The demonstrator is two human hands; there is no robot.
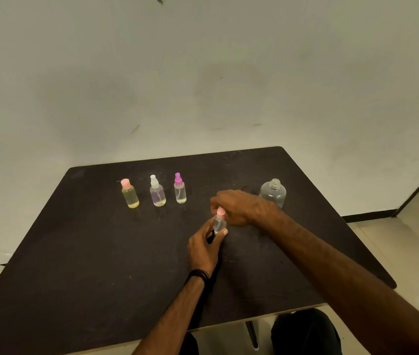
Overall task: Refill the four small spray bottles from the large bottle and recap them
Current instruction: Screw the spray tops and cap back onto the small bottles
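Risk first: the little bottle [219, 224] is light and slick, and I'm working its pink cap [221, 212] from above. If the cap goes on crooked it could cross-thread and leak later. If I twist hard with a loose hold below, the bottle may spin in my fingers, tip, and spill. The big bottle [272, 193] stands uncapped just behind my right wrist, near the table's right edge; a careless pull-back of that arm could knock it over.

Hands: my left hand [204, 248] grips the little bottle's body low down, thumb on one side, fingers on the other. My right hand [239, 207] is curled over the top, fingertips pinching the pink cap. The bottle sits upright between both hands, about mid-table [100, 265], a bit right of centre. I cannot tell whether its base touches the tabletop.

The other three small bottles stand in a row toward the far left, all capped: pink-capped one [129, 193], white sprayer [157, 191], purple sprayer [179, 188]. Well apart from my hands.
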